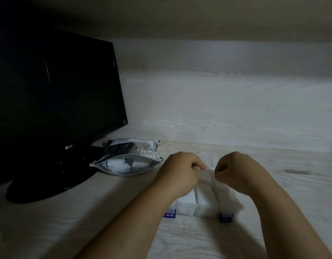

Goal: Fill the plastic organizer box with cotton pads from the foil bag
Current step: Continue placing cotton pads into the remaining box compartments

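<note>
Both hands are clamped on the same wad of cotton pads point(210, 175). The left hand point(180, 171) pinches it from one side and the right hand point(236, 171) from the other, fingers curled shut on the cotton, right above the plastic organizer box point(187, 207). The box sits mid-desk toward the near edge, showing white inside, with what look like blue latches point(226, 217) on its ends.

What I'd worry about: the pads look soft and clingy, so tugging them apart like this could shred one or send a few over the box wall onto the desk point(283, 184). The box looks like light clear plastic too, so a wrist bump would probably slide it. The foil bag point(127, 163) lies on its side at the back-left, right by the monitor point(55, 94) base. The end facing me might be open, but it's too dim to say. If it is, a careless grab could spill it.

Room-wise, there's lots of bare desk to the right, all the way to the back wall. The left side is cramped by the monitor.
</note>
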Motion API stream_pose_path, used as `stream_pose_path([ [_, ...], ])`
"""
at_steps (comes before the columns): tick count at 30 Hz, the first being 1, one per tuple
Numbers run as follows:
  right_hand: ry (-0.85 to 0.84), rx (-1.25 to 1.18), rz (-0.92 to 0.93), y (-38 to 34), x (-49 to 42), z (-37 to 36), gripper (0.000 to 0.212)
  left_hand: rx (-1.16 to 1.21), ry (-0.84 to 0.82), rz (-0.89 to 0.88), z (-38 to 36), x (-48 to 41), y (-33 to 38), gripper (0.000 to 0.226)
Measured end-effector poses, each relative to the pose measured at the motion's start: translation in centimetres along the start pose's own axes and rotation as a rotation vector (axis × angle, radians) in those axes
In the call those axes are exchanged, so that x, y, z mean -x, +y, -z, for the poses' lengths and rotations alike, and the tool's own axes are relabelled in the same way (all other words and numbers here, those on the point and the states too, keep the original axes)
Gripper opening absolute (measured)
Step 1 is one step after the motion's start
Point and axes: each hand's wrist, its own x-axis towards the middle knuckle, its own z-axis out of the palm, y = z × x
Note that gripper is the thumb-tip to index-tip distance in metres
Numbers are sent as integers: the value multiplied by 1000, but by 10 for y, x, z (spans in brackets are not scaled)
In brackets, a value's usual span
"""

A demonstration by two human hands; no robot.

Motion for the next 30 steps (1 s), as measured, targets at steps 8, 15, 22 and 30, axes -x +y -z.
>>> stream_pose_path([
  [8,119,-178,204,-19,6,-15,12,-135,196,72,19,13,-31,27],
  [15,95,-242,312,-33,9,-31,27,-351,206,315,46,13,-51,27],
  [22,92,-209,344,-34,6,-37,27,-519,25,383,54,3,-88,36],
  [30,122,-252,349,-31,4,-37,27,-502,-15,218,40,-3,-121,49],
])
